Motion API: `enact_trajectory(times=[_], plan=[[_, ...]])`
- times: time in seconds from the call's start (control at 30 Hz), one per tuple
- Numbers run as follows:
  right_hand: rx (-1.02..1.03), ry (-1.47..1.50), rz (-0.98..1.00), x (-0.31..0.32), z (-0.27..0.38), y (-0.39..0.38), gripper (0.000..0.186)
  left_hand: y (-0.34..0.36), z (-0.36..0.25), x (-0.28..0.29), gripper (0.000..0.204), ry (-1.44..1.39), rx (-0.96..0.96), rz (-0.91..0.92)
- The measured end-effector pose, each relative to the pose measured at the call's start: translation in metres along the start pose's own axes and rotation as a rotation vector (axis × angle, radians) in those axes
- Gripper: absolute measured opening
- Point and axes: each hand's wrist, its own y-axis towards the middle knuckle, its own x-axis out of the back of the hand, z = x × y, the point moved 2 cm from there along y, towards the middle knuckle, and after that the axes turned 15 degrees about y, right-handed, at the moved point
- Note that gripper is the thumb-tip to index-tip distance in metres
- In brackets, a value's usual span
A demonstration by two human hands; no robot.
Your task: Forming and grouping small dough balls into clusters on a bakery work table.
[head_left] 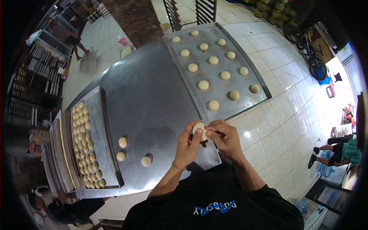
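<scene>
A pale round of dough [197, 128] is held up between my two hands over the near right edge of the steel table. My left hand [187, 145] cups it from the left with the thumb pressed on its face. Thumb and fingertips of my right hand [226, 138] pinch its right rim. Something small and dark brown shows just below the dough; I cannot make out what it is. Three loose dough balls, one of them nearest my left arm [146, 161], rest on the bare tabletop to the left.
A baking tray [245, 108] with spaced dough balls [213, 105] lies at the far right of the table [145, 96]. Another tray [103, 142] at left holds many small dough balls in rows. Rack, bicycle [317, 69] and other people stand farther off on the tiled floor.
</scene>
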Motion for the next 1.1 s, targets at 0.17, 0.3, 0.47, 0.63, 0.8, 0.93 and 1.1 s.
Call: enact_trajectory(times=[0.17, 0.3, 0.47, 0.63, 0.8, 0.93, 1.1], plan=[[-0.258, 0.391, -0.193, 0.047, -0.001, 0.051, 0.016, 0.076, -0.002, -0.035, 0.043, 0.108, 0.120, 0.040], [0.044, -0.188, -0.117, 0.105, -0.010, 0.113, 0.019, 0.160, 0.011, -0.055, 0.043, -0.038, 0.354, 0.096], [-0.074, -0.220, -0.032, 0.171, -0.019, 0.213, 0.028, 0.288, 0.014, -0.062, 0.036, -0.324, 0.683, 0.231], [0.335, -0.300, -0.281, 0.243, 0.006, 0.254, 0.041, 0.510, -0.025, -0.056, 0.022, 0.445, -0.128, -0.145], [0.123, -0.425, -0.433, 0.289, 0.008, 0.245, 0.014, 0.695, 0.029, -0.073, 0.050, 1.455, -0.626, -0.493], [0.176, -0.556, -0.270, 0.312, 0.003, 0.318, 0.021, 0.663, 0.060, -0.042, 0.077, 0.971, -0.679, -0.625], [0.382, -0.736, 0.059, 0.307, -0.080, 0.528, 0.032, 0.396, 0.072, 0.103, 0.052, 0.857, -0.069, -0.813]])
